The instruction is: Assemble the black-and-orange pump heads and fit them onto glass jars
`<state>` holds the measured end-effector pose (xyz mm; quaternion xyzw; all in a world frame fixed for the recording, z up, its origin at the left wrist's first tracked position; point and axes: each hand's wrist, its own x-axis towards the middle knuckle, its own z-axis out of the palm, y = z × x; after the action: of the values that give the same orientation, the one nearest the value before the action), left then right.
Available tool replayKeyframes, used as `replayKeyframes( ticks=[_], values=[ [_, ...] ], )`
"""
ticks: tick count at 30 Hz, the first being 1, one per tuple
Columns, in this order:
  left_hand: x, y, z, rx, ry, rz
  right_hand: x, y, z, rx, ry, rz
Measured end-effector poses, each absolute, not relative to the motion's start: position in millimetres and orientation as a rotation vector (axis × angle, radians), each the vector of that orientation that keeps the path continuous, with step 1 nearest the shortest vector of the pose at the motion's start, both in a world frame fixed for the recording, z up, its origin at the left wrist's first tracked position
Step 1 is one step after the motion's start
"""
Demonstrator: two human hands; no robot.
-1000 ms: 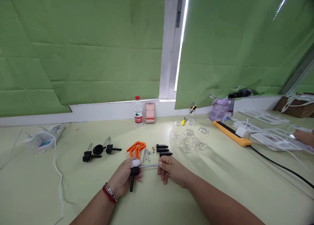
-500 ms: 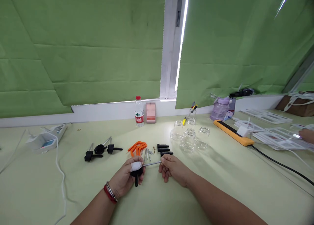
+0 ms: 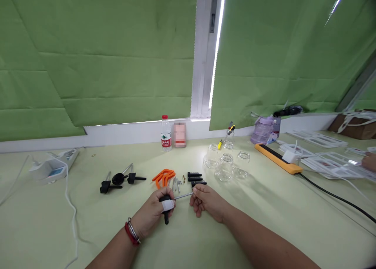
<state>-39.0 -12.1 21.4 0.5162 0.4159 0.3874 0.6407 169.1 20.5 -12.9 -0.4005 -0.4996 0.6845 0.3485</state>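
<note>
My left hand (image 3: 155, 210), with white tape round the thumb, is closed on a black plastic piece that has a short handle (image 3: 166, 217) pointing down. From this piece a thin metal rod (image 3: 183, 195) sticks out to the right. The fingertips of my right hand (image 3: 207, 200) pinch the rod's far end. Just beyond my hands lie orange curved parts (image 3: 163, 176), several metal pins (image 3: 177, 184), small brass-coloured bits (image 3: 184, 179) and black pieces with springs (image 3: 194, 178). Similar black pieces with rods (image 3: 119, 178) rest to the left.
Several clear glass jars (image 3: 225, 168) stand right of centre, one holding yellow-handled tools. A water bottle (image 3: 166, 132) is at the back. An orange power strip (image 3: 277, 159) with a black cable lies right; a white power strip (image 3: 55, 166) is left. Another person's hand (image 3: 369, 161) shows far right.
The black piece has turned in my left hand, and my taped thumb has moved down across it. My right hand keeps its pinch on the rod, which now slants slightly upward.
</note>
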Motion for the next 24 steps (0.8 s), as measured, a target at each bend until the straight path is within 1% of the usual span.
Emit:
replayKeyframes(
  ticks=[7,15,24],
  values=[
    [-41.9,-10.9,17.7,1.331,0.956,0.858,171.7,22.6,-17.1,-1.014,-1.297,1.776],
    [-39.8,-11.4,19.0,1.180,0.897,0.898,169.0,20.8,-13.7,-1.039,-1.298,1.764],
    [-43.9,-10.1,22.2,0.993,0.740,1.129,167.5,19.1,-9.2,-1.081,-1.184,1.738]
  ],
)
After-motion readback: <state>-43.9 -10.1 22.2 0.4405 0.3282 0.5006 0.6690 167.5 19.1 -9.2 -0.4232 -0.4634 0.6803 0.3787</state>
